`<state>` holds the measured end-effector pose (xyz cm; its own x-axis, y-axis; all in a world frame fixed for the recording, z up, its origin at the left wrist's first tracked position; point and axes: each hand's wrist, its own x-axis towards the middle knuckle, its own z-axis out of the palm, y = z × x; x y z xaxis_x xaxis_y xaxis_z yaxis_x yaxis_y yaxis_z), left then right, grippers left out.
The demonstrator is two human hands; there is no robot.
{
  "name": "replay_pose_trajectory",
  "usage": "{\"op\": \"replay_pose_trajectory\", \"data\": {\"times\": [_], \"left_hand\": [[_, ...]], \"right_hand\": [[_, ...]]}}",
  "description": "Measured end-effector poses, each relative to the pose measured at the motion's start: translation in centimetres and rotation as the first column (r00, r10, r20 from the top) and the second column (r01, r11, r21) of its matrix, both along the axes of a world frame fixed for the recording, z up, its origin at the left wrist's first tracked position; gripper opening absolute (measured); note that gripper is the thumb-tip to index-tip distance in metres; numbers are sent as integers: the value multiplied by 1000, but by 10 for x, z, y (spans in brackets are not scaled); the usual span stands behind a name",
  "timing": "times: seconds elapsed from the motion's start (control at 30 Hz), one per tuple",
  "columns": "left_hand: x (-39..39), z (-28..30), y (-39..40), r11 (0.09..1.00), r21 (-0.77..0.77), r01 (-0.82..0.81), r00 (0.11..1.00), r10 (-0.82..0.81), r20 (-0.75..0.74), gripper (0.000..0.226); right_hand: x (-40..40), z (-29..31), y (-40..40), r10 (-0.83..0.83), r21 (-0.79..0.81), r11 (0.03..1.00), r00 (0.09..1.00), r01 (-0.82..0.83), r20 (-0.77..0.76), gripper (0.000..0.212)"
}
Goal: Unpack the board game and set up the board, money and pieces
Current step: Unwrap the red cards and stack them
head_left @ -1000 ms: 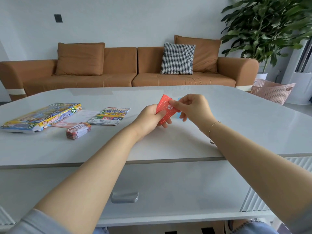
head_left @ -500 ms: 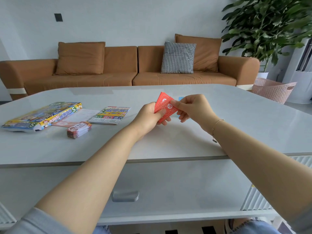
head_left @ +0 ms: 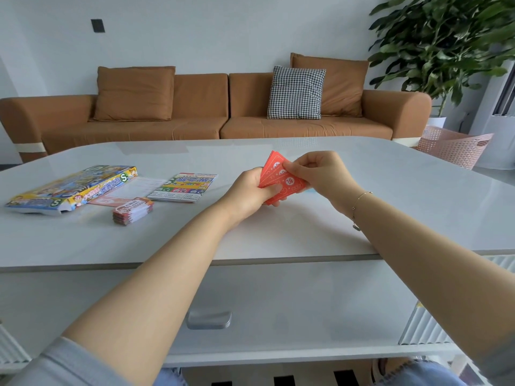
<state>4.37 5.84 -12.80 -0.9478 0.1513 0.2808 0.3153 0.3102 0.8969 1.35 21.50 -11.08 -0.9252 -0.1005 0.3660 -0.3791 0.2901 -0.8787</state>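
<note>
Fingers (head_left: 289, 165) of right hand (head_left: 317, 174) pinching top red notes (head_left: 281, 179); vs 1s ago the stack's fanned wider. Left hand (head_left: 250, 190) clamps the rest, mid-table above the table (head_left: 278, 232). I'd say money sorting's underway; box (head_left: 69, 188), folded board (head_left: 185, 186) sit near left edge.

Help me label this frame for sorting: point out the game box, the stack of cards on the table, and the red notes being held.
game box (head_left: 69, 188): head view, on its printed lid.
stack of cards (head_left: 133, 210): head view, on the top card.
red notes (head_left: 281, 181): head view, on the front note's face.
</note>
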Motion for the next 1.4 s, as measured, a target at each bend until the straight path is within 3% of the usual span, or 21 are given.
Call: {"op": "replay_pose_trajectory", "data": {"times": [0.17, 0.27, 0.33, 0.43, 0.53, 0.73, 0.93, 1.1, 1.27, 1.4], "left_hand": [[-1, -1, 0, 1000, 8, -6, 1000, 6, -1, 25], [-2, -1, -1, 1000, -14, -3, 1000, 3, 1, 22], [-2, -1, 0, 1000, -17, 10, 1000, -10, 7, 20], [-1, 0, 0, 1000, 12, 29, 999, -29, 14, 21], [-1, -1, 0, 999, 27, 26, 999, -26, 19, 21], [1, 1, 1, 999, 22, 28, 999, -29, 13, 18], [0, 0, 0, 999, 29, 26, 999, -26, 21, 24], [1, 0, 0, 999, 22, 33, 999, -33, 18, 20], [0, 0, 0, 999, 25, 39, 999, -39, 22, 22], [-2, -1, -1, 1000, 15, 23, 1000, -24, 17, 21]], "right_hand": [[-2, 0, 3, 8, 62, 998, 1000, -9, 30, 5], [-1, 3, 3, 31, 45, 998, 997, -34, 74, 24], [-1, 5, 0, -13, 76, 997, 1000, 11, 26, 37], [-1, 5, -4, -55, 147, 987, 996, 65, -73, 22], [-1, 4, -3, -43, 159, 986, 997, 54, -70, 9], [-2, 7, -5, -36, 83, 996, 998, 40, -48, 31], [-2, 7, -2, 0, 150, 989, 1000, 3, -21, 6], [1, 10, -4, -14, 106, 994, 1000, 16, -22, 30], [-2, 8, -5, -18, 165, 986, 999, 23, -33, 12], [0, 12, -4, -13, 168, 986, 1000, 15, -12, 20]]}}
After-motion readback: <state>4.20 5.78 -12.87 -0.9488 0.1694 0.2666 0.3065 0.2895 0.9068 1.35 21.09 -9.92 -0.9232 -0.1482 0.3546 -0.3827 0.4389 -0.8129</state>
